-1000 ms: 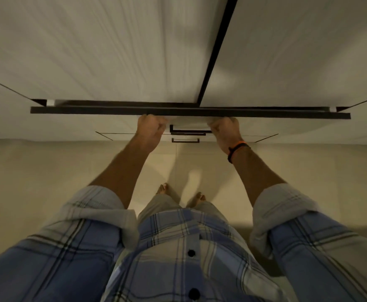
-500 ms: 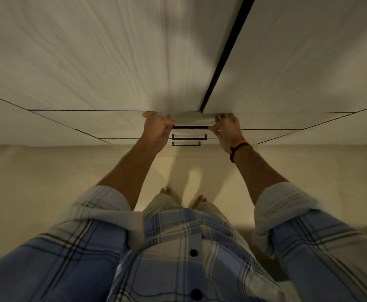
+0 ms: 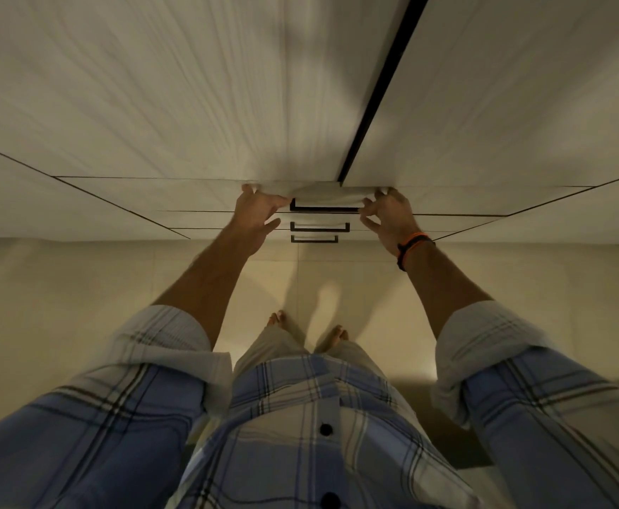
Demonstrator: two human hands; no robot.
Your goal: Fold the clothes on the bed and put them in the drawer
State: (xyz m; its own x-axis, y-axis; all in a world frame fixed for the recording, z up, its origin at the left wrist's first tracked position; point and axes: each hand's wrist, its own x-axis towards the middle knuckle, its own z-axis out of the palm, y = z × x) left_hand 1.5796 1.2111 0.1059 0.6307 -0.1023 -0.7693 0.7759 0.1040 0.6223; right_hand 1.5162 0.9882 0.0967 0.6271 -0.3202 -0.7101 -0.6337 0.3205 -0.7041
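Fingers [image 3: 260, 200] of left hand [image 3: 254, 218] and right hand [image 3: 388, 218] lie fairly straight, spread, pressing top pale wood-grain drawer front [image 3: 190, 194] w/ black bar handle [image 3: 324, 208], prob. seating it flush. Clothes not visible, presumably inside.

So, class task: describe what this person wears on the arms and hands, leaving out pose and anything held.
Both forearms are bare below rolled-up sleeves of a blue, white and dark plaid shirt, whose turned cuffs show a pale lining. The right wrist carries a band in orange and black. The left hand and right hand wear no gloves; no rings can be made out.
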